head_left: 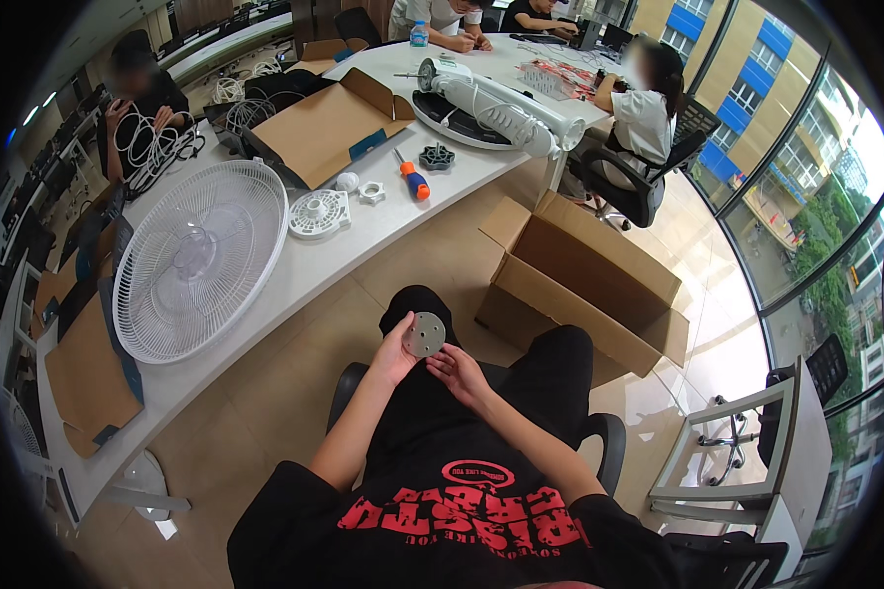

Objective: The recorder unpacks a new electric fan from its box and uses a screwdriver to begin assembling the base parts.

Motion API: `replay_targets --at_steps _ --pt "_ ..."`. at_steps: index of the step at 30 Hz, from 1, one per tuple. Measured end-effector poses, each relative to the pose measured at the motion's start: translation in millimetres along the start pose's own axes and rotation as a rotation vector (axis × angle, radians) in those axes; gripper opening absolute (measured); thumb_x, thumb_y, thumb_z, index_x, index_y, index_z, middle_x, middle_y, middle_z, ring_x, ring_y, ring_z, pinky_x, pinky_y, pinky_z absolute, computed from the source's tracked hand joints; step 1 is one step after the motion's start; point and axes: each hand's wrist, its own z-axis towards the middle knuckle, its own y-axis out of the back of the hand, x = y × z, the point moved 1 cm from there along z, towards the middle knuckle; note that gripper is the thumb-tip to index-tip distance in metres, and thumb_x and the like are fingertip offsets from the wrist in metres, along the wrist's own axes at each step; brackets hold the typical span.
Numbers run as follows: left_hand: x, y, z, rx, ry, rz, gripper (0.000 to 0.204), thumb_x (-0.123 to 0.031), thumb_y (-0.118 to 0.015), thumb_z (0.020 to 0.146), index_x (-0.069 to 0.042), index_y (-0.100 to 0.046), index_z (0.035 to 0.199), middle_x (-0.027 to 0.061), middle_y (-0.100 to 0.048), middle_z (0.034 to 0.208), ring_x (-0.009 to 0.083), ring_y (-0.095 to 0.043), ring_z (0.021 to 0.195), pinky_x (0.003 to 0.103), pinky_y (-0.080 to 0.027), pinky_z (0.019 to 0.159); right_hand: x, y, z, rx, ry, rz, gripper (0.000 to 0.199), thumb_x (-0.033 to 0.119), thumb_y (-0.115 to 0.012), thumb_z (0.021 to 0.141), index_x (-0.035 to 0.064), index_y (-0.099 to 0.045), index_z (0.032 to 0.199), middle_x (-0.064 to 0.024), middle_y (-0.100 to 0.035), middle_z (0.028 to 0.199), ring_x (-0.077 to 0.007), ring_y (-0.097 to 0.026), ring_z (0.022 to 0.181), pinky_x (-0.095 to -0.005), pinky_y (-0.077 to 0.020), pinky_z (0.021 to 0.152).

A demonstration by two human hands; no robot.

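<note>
Evidently, the parts are out but mostly unjoined: the fan cage point(201, 260) lies apart from the fan body point(486, 108), and the plastic plate point(316, 214), ring nut point(371, 192) and screwdriver point(415, 183) sit loose on the counter point(300, 267). The gray disc point(425, 336), not attached to anything visible, is above the lap point(413, 407); the left hand point(393, 357) has its fingers clamped on its edge, the right hand point(459, 373) just beside it (whether those fingers grip anything, I cannot tell).

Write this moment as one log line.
left hand: holds grey disc | right hand: near its lower edge | screwdriver: on table
</note>
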Motion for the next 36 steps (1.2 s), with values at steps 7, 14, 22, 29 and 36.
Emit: replay_targets --at_steps 7,14,22,29,36 --pt "-1.4 3.3 1.1 -0.004 0.015 -0.014 0.036 -0.036 -0.057 0.103 -0.004 -0.065 0.116 0.0114 -0.072 0.111 0.0231 -0.070 0.104 0.038 -0.058 0.091 -0.7 -0.3 0.7 -0.002 -0.005 -0.012 0.024 0.022 -0.052 0.105 0.0037 -0.058 0.119 -0.0132 -0.062 0.116 -0.0281 -0.063 0.110 -0.0438 -0.0524 0.102" --pt "-3.8 -1.7 -4.2 0.110 0.039 0.013 0.038 -0.035 -0.057 0.103 -0.001 -0.064 0.119 0.0167 -0.071 0.116 0.0269 -0.069 0.109 0.038 -0.057 0.093 -0.6 0.6 0.9 0.001 0.002 -0.006 0.026 0.021 -0.051 0.106 0.0018 -0.056 0.122 -0.0147 -0.062 0.116 -0.0289 -0.063 0.111 -0.0449 -0.0517 0.104" --pt "2.4 6.9 3.2 0.097 0.035 0.067 0.035 -0.032 -0.060 0.102 -0.001 -0.065 0.117 0.0145 -0.072 0.113 0.0244 -0.070 0.105 0.036 -0.057 0.091 -0.2 1.2 0.1 -0.002 0.008 -0.010 0.026 0.021 -0.050 0.106 0.0004 -0.054 0.123 -0.0161 -0.061 0.117 -0.0297 -0.063 0.112 -0.0453 -0.0516 0.104" --pt "3.6 11.5 8.4 0.044 0.013 0.021 0.035 -0.032 -0.061 0.102 -0.001 -0.065 0.117 0.0144 -0.072 0.113 0.0249 -0.070 0.106 0.036 -0.057 0.093 0.2 0.2 0.8 -0.005 0.001 -0.006 0.024 0.021 -0.052 0.105 0.0028 -0.058 0.119 -0.0133 -0.062 0.115 -0.0284 -0.063 0.110 -0.0442 -0.0520 0.103" --pt "-10.5 -14.5 7.7 0.154 0.049 -0.176 0.046 -0.039 -0.054 0.104 -0.004 -0.059 0.132 0.0201 -0.064 0.127 0.0370 -0.060 0.123 0.055 -0.047 0.107 -4.6 4.6 3.9 -0.017 0.012 -0.004 0.027 0.022 -0.053 0.105 0.0018 -0.056 0.123 -0.0181 -0.065 0.117 -0.0310 -0.064 0.112 -0.0454 -0.0525 0.103"
